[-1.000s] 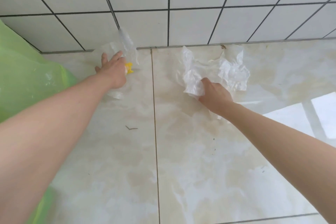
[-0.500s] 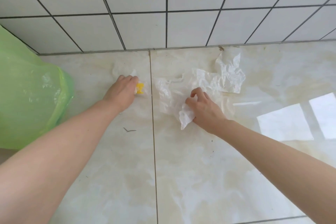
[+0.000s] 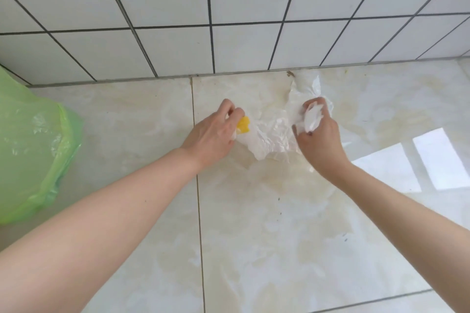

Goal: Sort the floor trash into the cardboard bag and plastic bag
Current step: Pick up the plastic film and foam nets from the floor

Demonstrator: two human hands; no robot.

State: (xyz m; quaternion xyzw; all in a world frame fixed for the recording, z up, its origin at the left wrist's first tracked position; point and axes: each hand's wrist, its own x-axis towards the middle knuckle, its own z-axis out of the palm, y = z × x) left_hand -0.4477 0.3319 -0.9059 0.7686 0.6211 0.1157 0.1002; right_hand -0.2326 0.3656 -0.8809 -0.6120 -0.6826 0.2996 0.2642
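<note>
Left hand [image 3: 213, 134] grips the yellow-tipped end of one clear plastic wrapper [image 3: 269, 140]; right hand [image 3: 319, 140] clutches one crumpled white plastic wad [image 3: 313, 117]. Wrapper lies on the floor [image 3: 254, 236] near the wall, long axis roughly left-right between the hands. One green plastic bag [image 3: 33, 145] at far left, well apart.

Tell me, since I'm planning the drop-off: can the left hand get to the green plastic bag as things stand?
Probably yes. The green plastic bag sits on the left hand's own side, with bare floor between them. But the fingers already grip a clear wrapper with a yellow bit.
</note>
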